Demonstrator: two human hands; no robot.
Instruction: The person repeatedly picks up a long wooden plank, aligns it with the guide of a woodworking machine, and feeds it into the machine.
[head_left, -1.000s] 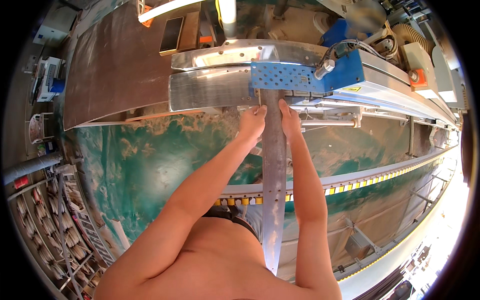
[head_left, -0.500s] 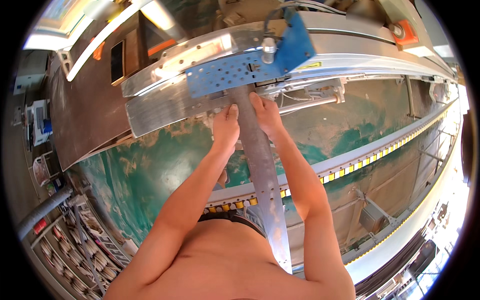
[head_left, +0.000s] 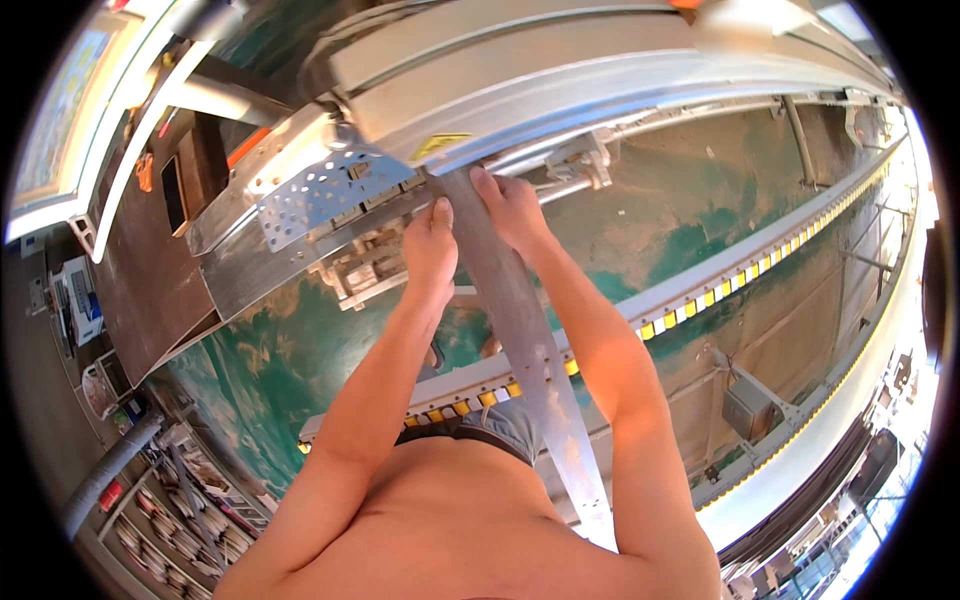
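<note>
A shiny plate (head_left: 325, 195) full of round holes sits left of the long, flat, scuffed metal strip (head_left: 515, 292). Right of the strip runs a yellow-toothed rail (head_left: 700, 298). The left hand (head_left: 430, 255) curls by the strip's left edge, the right hand (head_left: 514, 210) by its right. I can't tell if they squeeze it.

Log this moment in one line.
left hand: at left edge of long grey metal bar | right hand: at its right edge | perforated blue metal plate: left of bar's far end
</note>
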